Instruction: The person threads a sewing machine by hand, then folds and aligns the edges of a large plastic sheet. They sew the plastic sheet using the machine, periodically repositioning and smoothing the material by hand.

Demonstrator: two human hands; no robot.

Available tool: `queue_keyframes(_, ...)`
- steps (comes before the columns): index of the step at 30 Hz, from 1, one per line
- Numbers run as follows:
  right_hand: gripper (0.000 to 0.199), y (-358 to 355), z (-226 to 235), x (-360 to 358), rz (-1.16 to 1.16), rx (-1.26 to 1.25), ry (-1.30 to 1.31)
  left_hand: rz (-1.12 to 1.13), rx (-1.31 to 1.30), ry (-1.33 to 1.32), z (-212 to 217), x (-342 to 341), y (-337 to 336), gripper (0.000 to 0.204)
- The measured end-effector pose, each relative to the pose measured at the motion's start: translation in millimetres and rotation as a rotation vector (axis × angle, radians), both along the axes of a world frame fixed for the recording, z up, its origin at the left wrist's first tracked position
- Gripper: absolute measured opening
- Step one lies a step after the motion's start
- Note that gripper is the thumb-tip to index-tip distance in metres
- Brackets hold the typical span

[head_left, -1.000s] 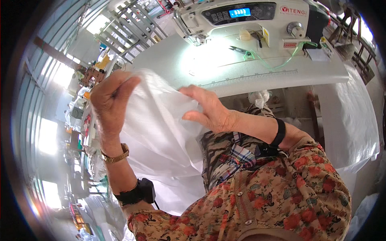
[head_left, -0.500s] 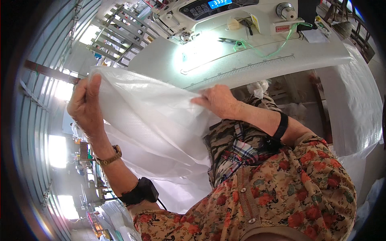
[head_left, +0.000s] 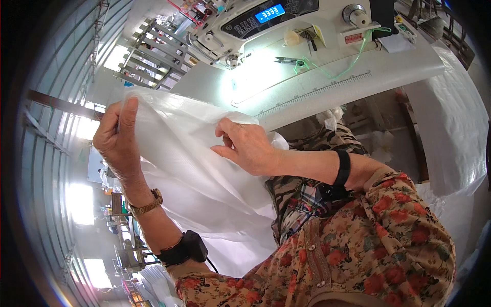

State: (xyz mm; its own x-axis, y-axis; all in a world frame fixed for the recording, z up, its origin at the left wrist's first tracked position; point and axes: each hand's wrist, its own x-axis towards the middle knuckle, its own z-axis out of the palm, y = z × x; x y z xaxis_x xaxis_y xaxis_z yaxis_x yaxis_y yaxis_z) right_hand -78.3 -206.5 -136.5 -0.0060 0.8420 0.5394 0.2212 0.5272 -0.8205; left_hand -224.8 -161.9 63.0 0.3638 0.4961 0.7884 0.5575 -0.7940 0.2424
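Observation:
A large sheet of thin white woven plastic (head_left: 189, 179) hangs in folds from my raised left hand (head_left: 118, 137) down over my lap. The left fist pinches its upper left corner between thumb and curled fingers. Over the upper right part of the sheet is my right hand (head_left: 250, 146), fingers bent and thumb held apart, with nothing visible between them. Whether its fingertips touch the plastic, I cannot tell. Beyond the hands stands a white sewing machine (head_left: 330, 18), its lamp lighting the needle area brightly.
The machine's table (head_left: 204, 82) carries a ruler scale (head_left: 317, 92) along its near edge. Small dark thread snips (head_left: 289, 61) and loose green thread (head_left: 353, 69) lie by the machine. More white plastic sheeting (head_left: 450, 128) hangs at the right. A slatted rack (head_left: 158, 51) stands at far left.
My right hand has moved left over the sheet, and its thumb and fingers have come apart. The left hand, still gripping the corner, has shifted slightly right and down.

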Motion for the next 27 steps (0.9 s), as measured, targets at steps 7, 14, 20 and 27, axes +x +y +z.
queue_keyframes(7, 0.03, -0.7, -4.9, 6.5, -0.147, -0.005, 0.228, -0.012, 0.0, 0.037, 0.4, 8.8, 3.7, 0.016)
queue_keyframes(14, 0.015, -2.1, 8.3, 13.8, -0.198, 0.308, 0.301, -0.038, 0.128, 0.129, -2.7, 12.7, 20.4, 0.017)
queue_keyframes(20, 0.015, -35.0, 8.6, 14.3, 0.035, 0.349, 0.135, 0.0, 0.064, 0.142, -7.7, 21.5, 30.9, 0.015)
queue_keyframes(27, 0.033, -29.0, 5.7, 1.7, -0.013, 0.149, -0.068, -0.03, 0.032, 0.125, -10.3, 33.8, 29.9, 0.016)
